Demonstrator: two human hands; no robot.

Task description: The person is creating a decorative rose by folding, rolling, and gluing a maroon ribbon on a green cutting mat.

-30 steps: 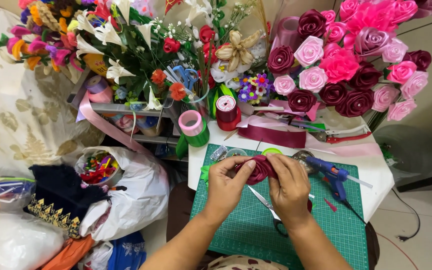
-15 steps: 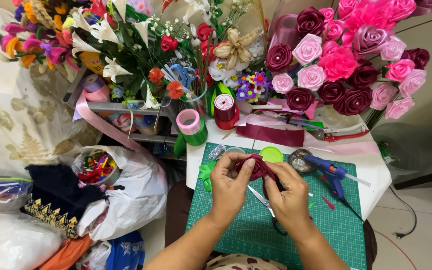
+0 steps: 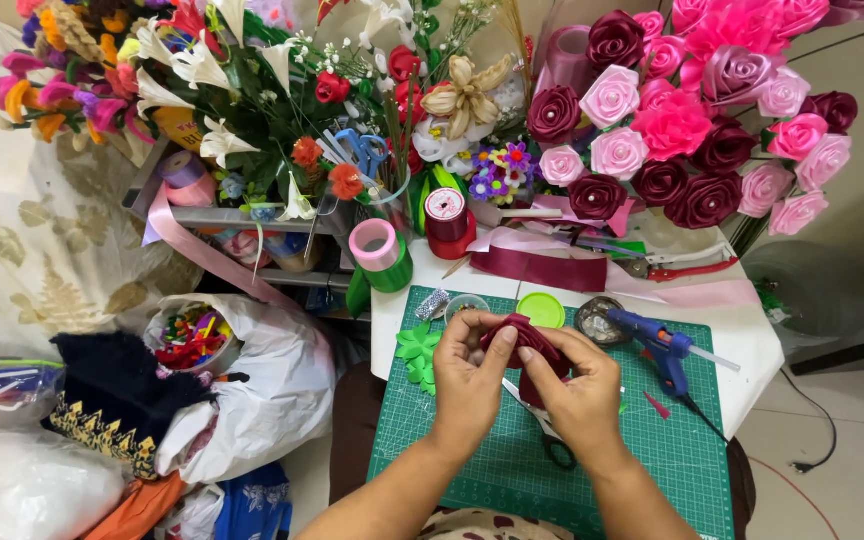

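Observation:
Both my hands meet over a green cutting mat (image 3: pixel 672 450). My left hand (image 3: pixel 469 375) and my right hand (image 3: pixel 577 390) together pinch a dark maroon ribbon flower (image 3: pixel 524 338), fingers curled around its folded petals. Black-handled scissors (image 3: pixel 550 440) lie on the mat under my right hand, partly hidden. A blue glue gun (image 3: pixel 664 345) rests on the mat just right of my right hand. Green leaf cutouts (image 3: pixel 417 355) sit at the mat's left edge, beside my left hand.
Behind the mat lie a maroon ribbon strip (image 3: pixel 542 268), ribbon spools (image 3: pixel 447 215), a pink tape roll (image 3: pixel 374 243), a green lid (image 3: pixel 541 309) and red-handled pliers (image 3: pixel 677 268). A bouquet of satin roses (image 3: pixel 692 130) stands back right. White bags (image 3: pixel 272 390) crowd the left.
My hands stay over the mat and keep working the maroon flower, fingers shifting slightly around it. Nothing else has moved.

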